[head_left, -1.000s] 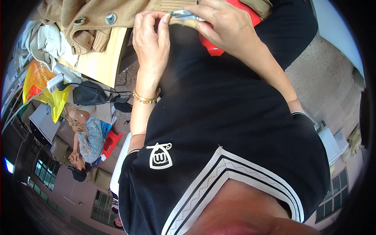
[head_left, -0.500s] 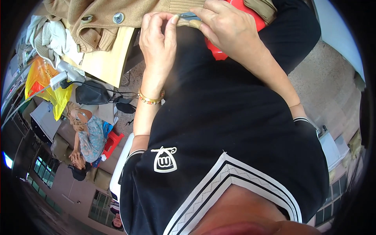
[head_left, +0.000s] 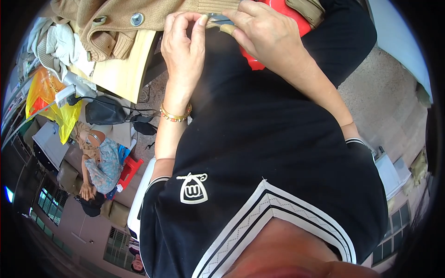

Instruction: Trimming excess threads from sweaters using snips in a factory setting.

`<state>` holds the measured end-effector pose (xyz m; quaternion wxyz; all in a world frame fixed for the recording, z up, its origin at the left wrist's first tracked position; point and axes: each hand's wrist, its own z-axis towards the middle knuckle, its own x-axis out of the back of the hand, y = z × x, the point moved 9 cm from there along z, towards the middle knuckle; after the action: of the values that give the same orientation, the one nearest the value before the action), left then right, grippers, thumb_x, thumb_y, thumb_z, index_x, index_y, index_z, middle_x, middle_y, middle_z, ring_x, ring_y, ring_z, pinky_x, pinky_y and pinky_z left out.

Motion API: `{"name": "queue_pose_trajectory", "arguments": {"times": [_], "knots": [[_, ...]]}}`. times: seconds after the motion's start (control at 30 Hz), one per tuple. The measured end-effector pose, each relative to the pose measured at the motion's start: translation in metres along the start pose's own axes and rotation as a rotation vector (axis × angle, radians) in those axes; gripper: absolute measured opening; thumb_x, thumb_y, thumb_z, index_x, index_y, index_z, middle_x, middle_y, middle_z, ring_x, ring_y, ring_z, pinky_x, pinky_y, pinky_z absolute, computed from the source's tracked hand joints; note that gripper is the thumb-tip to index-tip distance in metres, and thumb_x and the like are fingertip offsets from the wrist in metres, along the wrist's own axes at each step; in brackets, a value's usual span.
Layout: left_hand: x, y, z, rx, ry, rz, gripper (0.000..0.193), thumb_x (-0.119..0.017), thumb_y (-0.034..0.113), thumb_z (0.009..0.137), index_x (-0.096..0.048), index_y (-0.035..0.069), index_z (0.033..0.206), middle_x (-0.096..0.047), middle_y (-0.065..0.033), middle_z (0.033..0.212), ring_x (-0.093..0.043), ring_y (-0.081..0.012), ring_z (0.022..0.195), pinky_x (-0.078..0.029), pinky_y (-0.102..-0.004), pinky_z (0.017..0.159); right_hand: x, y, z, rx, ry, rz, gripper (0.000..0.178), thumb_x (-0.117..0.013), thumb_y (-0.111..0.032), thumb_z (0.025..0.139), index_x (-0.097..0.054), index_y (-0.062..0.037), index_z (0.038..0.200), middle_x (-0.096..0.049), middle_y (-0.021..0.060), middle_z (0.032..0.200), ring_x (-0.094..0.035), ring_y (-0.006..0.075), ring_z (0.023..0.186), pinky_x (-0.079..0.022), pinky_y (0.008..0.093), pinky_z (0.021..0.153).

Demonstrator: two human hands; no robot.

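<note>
A tan knit cardigan (head_left: pixel 155 13) with buttons spreads across the top of the view, its ribbed edge reaching my hands. My left hand (head_left: pixel 184 58) is closed, with thumb and forefinger pinching that edge. A gold bracelet (head_left: pixel 175 114) circles my left wrist. Close beside those fingertips, my right hand (head_left: pixel 271 34) grips small metal thread snips (head_left: pixel 221 19), their grey-blue blades pointing left along the edge. Most of the snips is hidden in my right palm. A tan cover (head_left: pixel 227 30) sits on a digit of my right hand.
The cardigan partly lies on a light wooden table (head_left: pixel 121 78). White knitwear (head_left: pixel 60 44), a yellow plastic bag (head_left: pixel 65 118) and a black cord (head_left: pixel 120 105) are at left. Something red (head_left: pixel 252 62) shows under my right hand. Another person (head_left: pixel 105 171) sits beyond, near a red stool (head_left: pixel 131 173).
The whole view has shifted slightly, so everything appears a little further left and up. Both hands keep their grips, with the blades still at the knit edge.
</note>
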<state>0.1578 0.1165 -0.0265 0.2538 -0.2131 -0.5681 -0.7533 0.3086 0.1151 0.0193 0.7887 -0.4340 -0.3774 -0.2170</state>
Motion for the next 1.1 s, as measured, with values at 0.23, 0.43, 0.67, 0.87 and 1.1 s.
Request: {"name": "queue_pose_trajectory", "arguments": {"times": [0.23,0.43,0.67,0.87,1.1], "knots": [[-0.001,0.001,0.000,0.015,0.004,-0.007,0.014,-0.069,0.016,0.095,-0.066,0.003,0.094,-0.063,-0.0099,0.093,-0.065,-0.0263,0.080,-0.051,-0.0360,0.072,-0.005,0.002,-0.001,-0.012,-0.018,-0.066,0.023,-0.072,-0.019,0.086,-0.067,-0.0051,0.102,-0.060,0.0086,0.089,-0.065,0.0256,0.085,-0.054,0.0357,0.070],[0.000,0.002,-0.002,-0.006,0.014,-0.011,0.013,-0.069,0.015,0.095,-0.065,0.003,0.094,-0.063,-0.0095,0.093,-0.065,-0.0253,0.079,-0.051,-0.0354,0.072,-0.004,0.000,-0.001,-0.006,0.031,-0.069,0.019,-0.072,-0.019,0.086,-0.067,-0.0039,0.096,-0.059,0.0090,0.086,-0.065,0.0258,0.085,-0.054,0.0355,0.070],[-0.001,-0.004,-0.003,-0.011,0.008,-0.070,0.012,-0.069,0.013,0.095,-0.065,0.002,0.095,-0.062,-0.0093,0.093,-0.064,-0.0246,0.082,-0.051,-0.0343,0.074,-0.009,0.001,-0.001,-0.013,0.019,-0.080,0.016,-0.070,-0.018,0.087,-0.067,-0.0035,0.093,-0.059,0.0097,0.085,-0.065,0.0264,0.086,-0.054,0.0352,0.070],[-0.003,-0.004,-0.004,-0.014,0.002,-0.069,0.012,-0.069,0.012,0.095,-0.064,0.001,0.094,-0.062,-0.0098,0.094,-0.063,-0.0245,0.081,-0.050,-0.0335,0.074,-0.013,0.000,-0.001,-0.045,-0.063,-0.135,0.016,-0.069,-0.019,0.088,-0.066,-0.0034,0.093,-0.059,0.0102,0.085,-0.065,0.0273,0.086,-0.054,0.0355,0.070],[0.000,-0.008,-0.003,0.010,0.003,-0.140,0.013,-0.068,0.013,0.097,-0.064,0.001,0.097,-0.062,-0.0094,0.093,-0.062,-0.0209,0.079,-0.050,-0.0315,0.072,-0.010,0.002,-0.002,-0.031,-0.026,-0.050,0.018,-0.070,-0.020,0.089,-0.066,-0.0033,0.095,-0.059,0.0114,0.087,-0.065,0.0288,0.088,-0.054,0.0370,0.072]]}}
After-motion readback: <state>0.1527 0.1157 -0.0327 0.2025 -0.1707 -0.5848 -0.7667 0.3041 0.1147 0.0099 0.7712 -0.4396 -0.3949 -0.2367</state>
